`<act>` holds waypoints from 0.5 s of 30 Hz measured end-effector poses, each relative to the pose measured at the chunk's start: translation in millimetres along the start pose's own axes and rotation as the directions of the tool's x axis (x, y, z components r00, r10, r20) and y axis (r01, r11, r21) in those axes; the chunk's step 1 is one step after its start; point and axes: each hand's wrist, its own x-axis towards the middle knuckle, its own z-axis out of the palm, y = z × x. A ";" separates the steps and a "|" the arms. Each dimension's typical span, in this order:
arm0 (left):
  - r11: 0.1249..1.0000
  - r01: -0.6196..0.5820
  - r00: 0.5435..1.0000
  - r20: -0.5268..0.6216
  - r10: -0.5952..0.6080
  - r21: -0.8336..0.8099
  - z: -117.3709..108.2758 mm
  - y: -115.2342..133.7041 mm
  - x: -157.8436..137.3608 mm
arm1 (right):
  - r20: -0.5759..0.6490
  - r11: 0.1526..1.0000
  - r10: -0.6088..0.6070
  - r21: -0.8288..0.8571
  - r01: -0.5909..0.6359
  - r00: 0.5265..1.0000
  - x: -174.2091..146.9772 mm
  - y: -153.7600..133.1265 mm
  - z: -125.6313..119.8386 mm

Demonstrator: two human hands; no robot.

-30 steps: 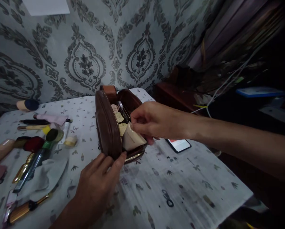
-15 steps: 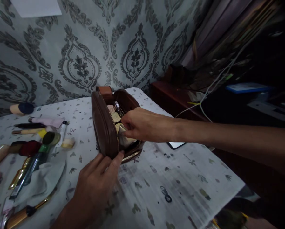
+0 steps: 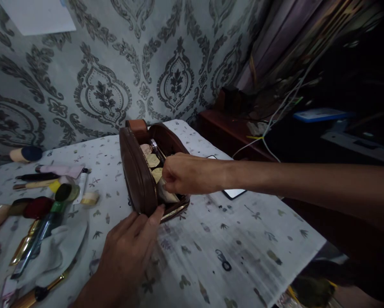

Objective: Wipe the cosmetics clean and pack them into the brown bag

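Note:
A brown zippered cosmetic bag (image 3: pixel 135 175) stands open on the patterned tablecloth. My left hand (image 3: pixel 129 239) grips its near end, with thumb and fingers at the edge by the zipper. My right hand (image 3: pixel 187 173) reaches into the opening with its fingers closed. Just below those fingers is a pale, cream-coloured item (image 3: pixel 168 194). Whether the fingers grip it I cannot make out. Beside them inside the bag lie round yellowish pieces (image 3: pixel 153 161) and a shiny silver-rimmed item (image 3: pixel 153 144).
Cosmetics lie on the left: a white cloth (image 3: pixel 52 252), a green-capped bottle (image 3: pixel 39 237), a brush (image 3: pixel 44 291), a pink tube (image 3: pixel 60 170) and a small jar (image 3: pixel 90 198). A phone (image 3: pixel 233 193) lies partly beneath my right forearm. The patterned wall (image 3: pixel 102 94) rises behind.
The view has shifted slightly. My right hand stays inside the bag with its fingers closed, and my left hand keeps its grip on the near end.

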 end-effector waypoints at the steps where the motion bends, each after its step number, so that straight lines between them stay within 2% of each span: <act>1: 1.000 0.003 1.000 -0.007 -0.003 0.000 0.2 0.3 0.8 | 0.004 1.000 0.004 0.028 -0.004 1.000 0.0 1.1 0.7; 6: 1.000 0.001 1.000 -0.022 -0.001 -0.018 -0.5 1.8 3.5 | 0.030 0.981 0.089 0.169 -0.093 0.996 -1.8 0.6 2.8; 9: 0.999 0.004 1.000 -0.021 -0.005 -0.044 -1.4 2.0 3.7 | 0.020 0.975 0.114 0.192 -0.116 0.993 -3.7 -1.1 3.4; 12: 0.999 0.001 1.000 -0.026 -0.002 -0.043 -1.8 2.3 3.7 | -0.006 0.979 0.101 0.178 -0.098 0.995 -5.3 -2.8 2.9; 15: 0.999 0.001 0.999 -0.043 -0.002 -0.039 -1.3 2.5 3.5 | -0.010 0.996 0.063 0.058 -0.062 0.998 -4.2 -5.5 2.6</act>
